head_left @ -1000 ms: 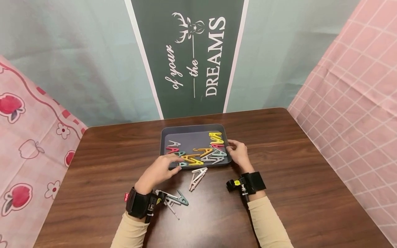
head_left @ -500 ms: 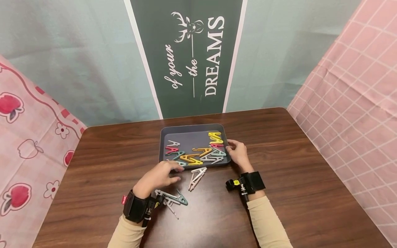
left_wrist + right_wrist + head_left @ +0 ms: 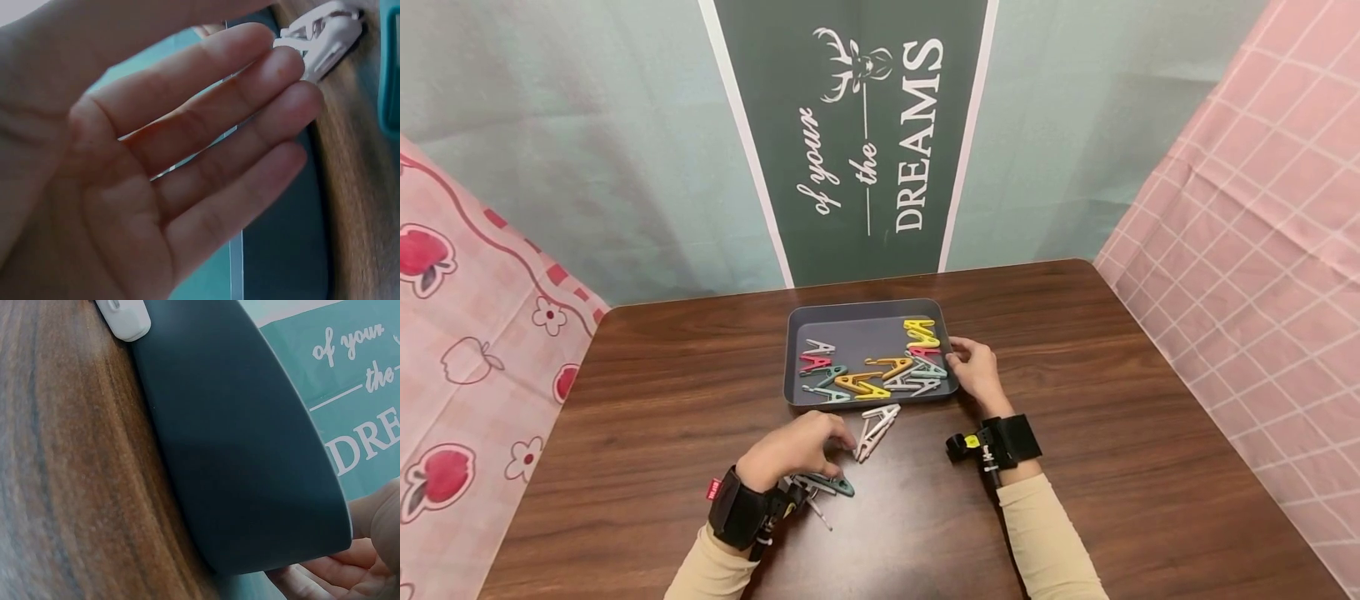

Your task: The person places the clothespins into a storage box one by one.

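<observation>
A dark grey tray (image 3: 865, 310) holds several clothespins, among them yellow (image 3: 919, 325), red (image 3: 815, 362), orange (image 3: 891, 365) and grey ones. My left hand (image 3: 797, 450) hovers in front of the tray's near left side, above loose clothespins. Its fingers are extended and hold nothing in the left wrist view (image 3: 206, 125). Partly under it lies a green clothespin (image 3: 844, 485) with whitish ones beside it. White and pale pink clothespins (image 3: 877, 429) lie just right of its fingertips. My right hand (image 3: 977, 375) grips the tray's right edge, thumb at the rim; its fingers are partly hidden.
The brown wooden table (image 3: 1075, 400) carries everything. A green curtain with white lettering (image 3: 917, 133) hangs behind it. Pink patterned cloths (image 3: 1247, 208) close off the left and right sides.
My left hand has drawn back from the tray's near edge toward the loose clothespins, uncovering a light green clothespin in the tray's near left corner. My right hand stays on the tray.
</observation>
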`<state>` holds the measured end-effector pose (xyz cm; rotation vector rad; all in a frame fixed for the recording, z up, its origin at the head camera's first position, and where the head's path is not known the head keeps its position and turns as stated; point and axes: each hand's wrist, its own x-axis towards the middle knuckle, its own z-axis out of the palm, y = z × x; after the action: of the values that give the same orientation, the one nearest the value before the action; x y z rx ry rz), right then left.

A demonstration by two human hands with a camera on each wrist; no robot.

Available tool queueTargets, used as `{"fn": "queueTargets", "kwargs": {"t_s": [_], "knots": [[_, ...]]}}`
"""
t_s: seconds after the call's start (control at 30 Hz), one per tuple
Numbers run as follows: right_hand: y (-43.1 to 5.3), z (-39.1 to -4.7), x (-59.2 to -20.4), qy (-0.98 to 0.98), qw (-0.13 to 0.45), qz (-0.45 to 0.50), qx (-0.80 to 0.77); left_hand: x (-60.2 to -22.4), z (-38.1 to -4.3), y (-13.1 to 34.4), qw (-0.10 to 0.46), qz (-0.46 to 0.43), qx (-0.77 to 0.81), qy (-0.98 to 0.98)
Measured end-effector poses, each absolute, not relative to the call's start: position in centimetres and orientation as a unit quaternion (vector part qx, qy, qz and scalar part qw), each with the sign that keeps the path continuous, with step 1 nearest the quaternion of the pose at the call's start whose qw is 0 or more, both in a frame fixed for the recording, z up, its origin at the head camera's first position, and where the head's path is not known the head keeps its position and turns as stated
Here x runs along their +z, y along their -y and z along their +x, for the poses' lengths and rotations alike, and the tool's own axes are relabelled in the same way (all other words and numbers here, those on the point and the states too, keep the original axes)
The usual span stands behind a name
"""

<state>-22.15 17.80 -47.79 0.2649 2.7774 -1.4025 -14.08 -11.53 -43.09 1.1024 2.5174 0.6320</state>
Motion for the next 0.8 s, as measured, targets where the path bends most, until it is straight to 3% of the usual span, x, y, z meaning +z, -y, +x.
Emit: {"fn": "queueTargets", "kwargs": {"t_s": [0.8], "knots": [[-17.91, -22.06, -47.83, -0.885, 0.010, 0.083, -0.458, -43.76, -13.34, 10.52, 0.233, 0.314, 0.222, -0.893]]}}
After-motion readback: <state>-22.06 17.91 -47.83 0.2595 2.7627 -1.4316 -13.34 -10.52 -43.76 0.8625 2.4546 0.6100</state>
